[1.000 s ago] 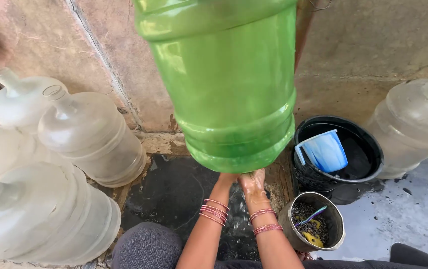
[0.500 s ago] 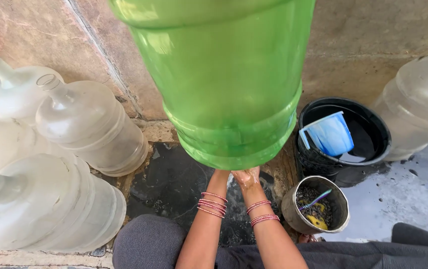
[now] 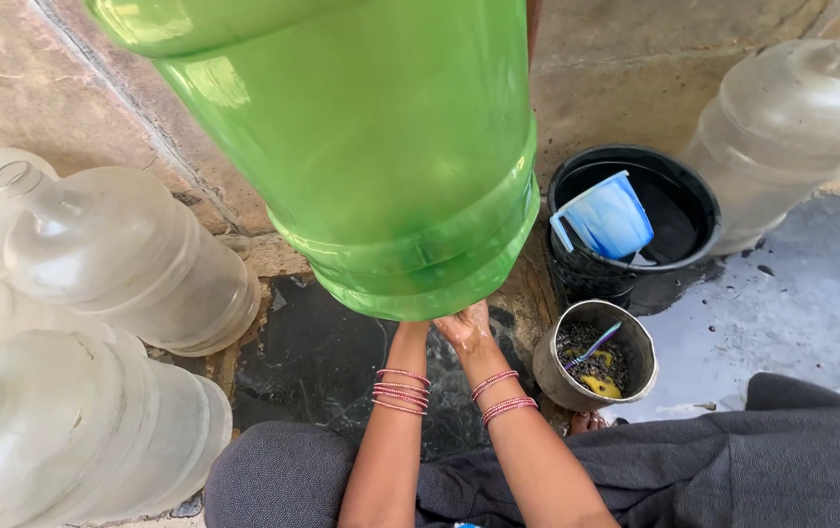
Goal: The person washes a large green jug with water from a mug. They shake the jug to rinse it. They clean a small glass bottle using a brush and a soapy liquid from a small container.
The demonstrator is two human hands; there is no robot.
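The big translucent green plastic water jug (image 3: 371, 147) hangs tilted between me and the floor, its ribbed end pointing down towards my hands and its long axis rising up and towards my head. Both hands are under that lower end: my right hand (image 3: 466, 328) shows, palm and fingers (image 3: 451, 334) pressed up against it, while my left hand (image 3: 412, 328) is mostly hidden behind the rim, so I cannot tell how its fingers lie. The wet dark stone floor (image 3: 322, 362) is just below, with the small grey metal pot (image 3: 596, 354) near my right wrist.
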